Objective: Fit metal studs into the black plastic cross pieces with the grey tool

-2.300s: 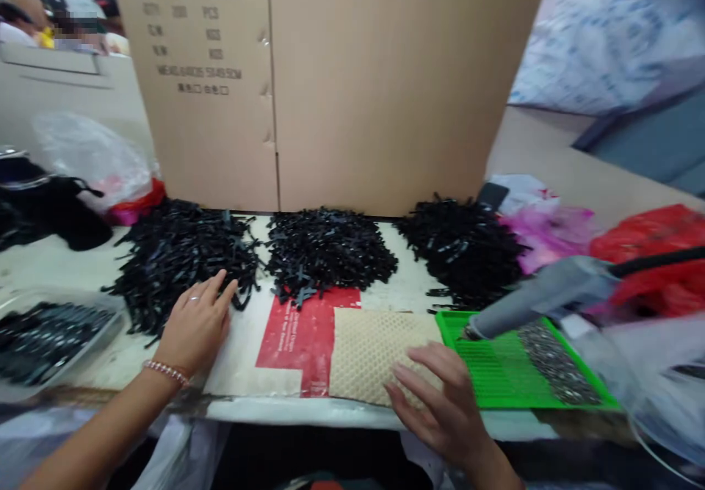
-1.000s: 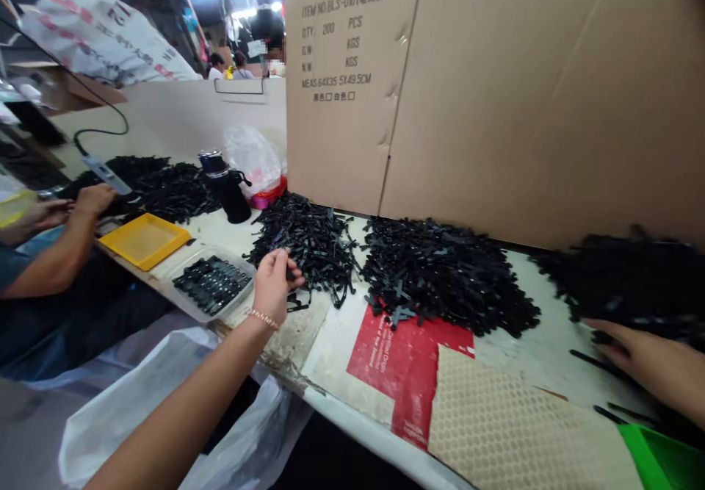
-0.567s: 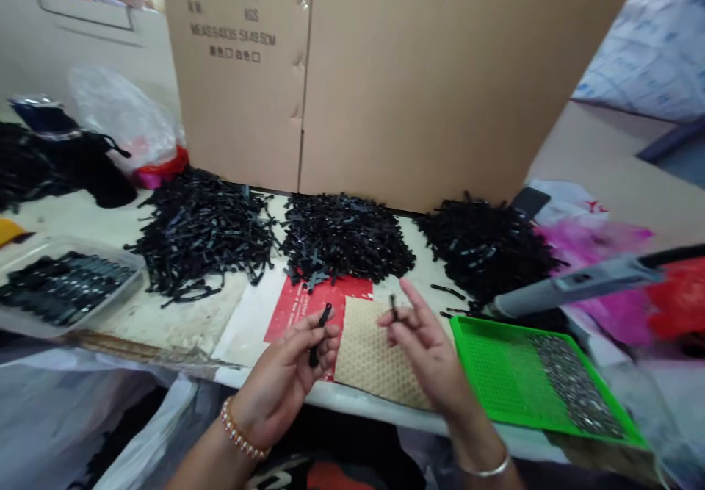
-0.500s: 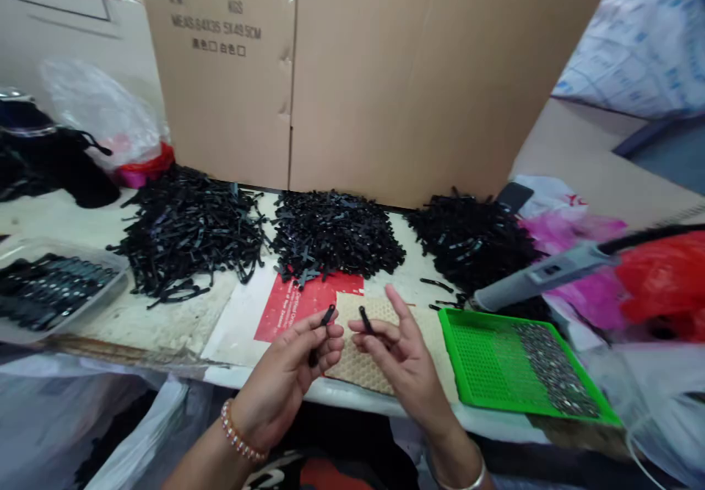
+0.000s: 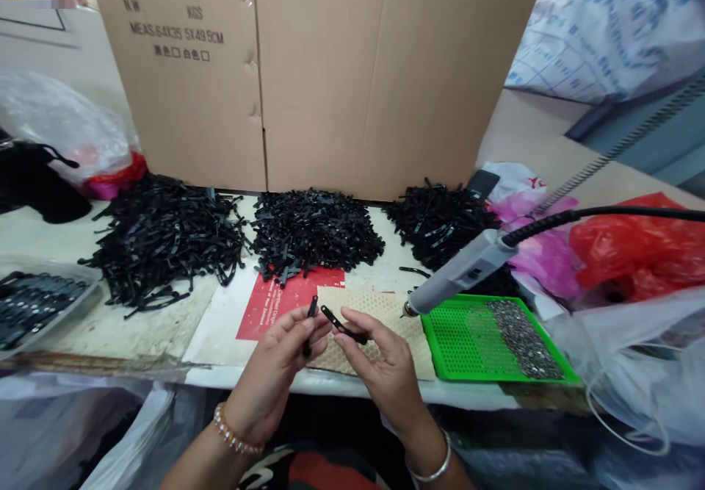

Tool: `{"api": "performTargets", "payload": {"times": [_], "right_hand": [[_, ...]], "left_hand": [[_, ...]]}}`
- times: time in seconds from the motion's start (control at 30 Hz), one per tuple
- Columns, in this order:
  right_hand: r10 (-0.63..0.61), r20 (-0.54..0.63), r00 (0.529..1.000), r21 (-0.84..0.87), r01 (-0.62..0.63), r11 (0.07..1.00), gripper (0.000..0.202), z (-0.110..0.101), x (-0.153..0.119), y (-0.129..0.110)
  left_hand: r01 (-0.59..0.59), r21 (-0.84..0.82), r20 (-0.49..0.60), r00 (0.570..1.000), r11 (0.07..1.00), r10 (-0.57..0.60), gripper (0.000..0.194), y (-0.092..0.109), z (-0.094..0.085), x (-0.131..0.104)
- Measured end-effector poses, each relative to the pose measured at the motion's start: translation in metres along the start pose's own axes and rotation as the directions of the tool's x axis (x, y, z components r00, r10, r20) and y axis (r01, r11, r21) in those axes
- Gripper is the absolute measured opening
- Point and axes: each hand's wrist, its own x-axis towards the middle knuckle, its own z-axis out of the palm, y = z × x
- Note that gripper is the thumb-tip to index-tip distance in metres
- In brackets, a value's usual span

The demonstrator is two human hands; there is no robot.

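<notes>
My left hand (image 5: 278,354) pinches a small dark black plastic strip (image 5: 312,306), its lower part hidden by the fingers. Between the thumb and fingers of my right hand (image 5: 385,361) is a black plastic link (image 5: 335,320), slightly curved with holes along it. The two pieces are close together over a tan honeycomb-patterned mat (image 5: 393,347). Right of my hands, a grey electric screwdriver (image 5: 460,275) hangs tip down on its cable. Below it lies a green perforated tray (image 5: 432,354) with many small metal screws (image 5: 523,339) gathered on its right side.
Three heaps of black parts, left (image 5: 165,240), middle (image 5: 316,229) and right (image 5: 440,225), lie before a tall cardboard box (image 5: 330,78). A clear plastic tub (image 5: 91,277) of parts stands at left. Plastic bags (image 5: 622,247) crowd the right side.
The link in my right hand has turned from steep to slanting and come nearer the left piece. My raised right index finger has lowered onto it. The screwdriver now hangs more steeply; the view has shifted.
</notes>
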Motion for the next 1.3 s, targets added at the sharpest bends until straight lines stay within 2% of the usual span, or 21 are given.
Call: {"api": "performTargets", "payload": {"times": [0.07,0.1,0.2,0.27,0.33,0.43,0.5,0.63,0.73,0.8,0.87,0.97,1.1,1.17,1.2,1.3], "right_hand": [[0.003,0.006,1.000,-0.004,-0.003,1.000,0.027,-0.001,-0.001,0.003],[0.010,0.003,1.000,-0.007,-0.010,1.000,0.027,-0.003,-0.001,0.004],[0.037,-0.011,0.999,-0.031,-0.037,0.999,0.026,-0.008,-0.001,0.011],[0.042,-0.022,0.999,-0.059,-0.043,0.997,0.026,-0.012,0.000,0.014],[0.033,-0.019,0.999,-0.083,-0.034,0.996,0.025,-0.015,0.003,0.017],[0.003,0.016,1.000,-0.111,-0.001,0.994,0.022,-0.017,0.007,0.018],[-0.021,0.046,0.999,-0.126,0.027,0.992,0.021,-0.018,0.009,0.018],[-0.033,0.096,0.995,-0.144,0.047,0.988,0.021,-0.017,0.011,0.020],[-0.021,0.110,0.994,-0.135,0.036,0.990,0.020,-0.013,0.012,0.021],[-0.035,0.130,0.991,-0.132,0.052,0.990,0.019,-0.010,0.013,0.021],[-0.046,0.160,0.986,-0.138,0.069,0.988,0.019,-0.008,0.014,0.021],[-0.034,0.183,0.983,-0.149,0.061,0.987,0.020,-0.007,0.014,0.024],[0.028,0.155,0.987,-0.155,-0.004,0.988,0.024,-0.004,0.014,0.032],[0.043,0.160,0.986,-0.139,-0.020,0.990,0.025,-0.001,0.016,0.034],[0.043,0.173,0.984,-0.129,-0.021,0.991,0.023,0.001,0.017,0.034],[0.042,0.231,0.972,-0.110,-0.017,0.994,0.019,0.006,0.019,0.035]], "left_hand": [[-0.107,0.209,-0.011,0.994,0.972,0.111,0.028,-0.001,-0.012,0.009],[-0.179,0.336,-0.017,0.980,0.925,0.196,0.027,-0.001,-0.020,0.014],[-0.330,0.678,0.023,0.902,0.656,0.431,0.023,0.001,-0.048,0.029],[-0.340,0.824,0.095,0.871,0.453,0.482,0.025,0.004,-0.065,0.034],[-0.297,0.915,0.145,0.874,0.273,0.464,0.027,0.008,-0.077,0.035],[-0.219,0.973,0.168,0.883,0.069,0.439,0.029,0.012,-0.088,0.032],[-0.204,0.979,0.184,0.863,-0.008,0.470,0.030,0.017,-0.095,0.032],[-0.170,0.985,0.152,0.763,-0.032,0.628,0.033,0.037,-0.112,0.043],[-0.060,0.987,0.149,0.696,-0.150,0.702,0.037,0.058,-0.119,0.062],[0.044,0.962,0.163,0.700,-0.269,0.695,0.038,0.068,-0.118,0.075],[0.128,0.927,0.152,0.731,-0.351,0.665,0.034,0.074,-0.116,0.086],[0.173,0.916,0.111,0.757,-0.361,0.644,0.028,0.077,-0.118,0.095],[0.110,0.969,0.065,0.748,-0.221,0.660,0.026,0.082,-0.130,0.093],[0.076,0.992,0.010,0.756,-0.104,0.655,0.024,0.087,-0.138,0.089],[0.070,0.997,-0.032,0.772,-0.035,0.634,0.023,0.091,-0.142,0.086],[0.031,0.966,-0.170,0.828,0.259,0.535,0.022,0.102,-0.152,0.073]]}}
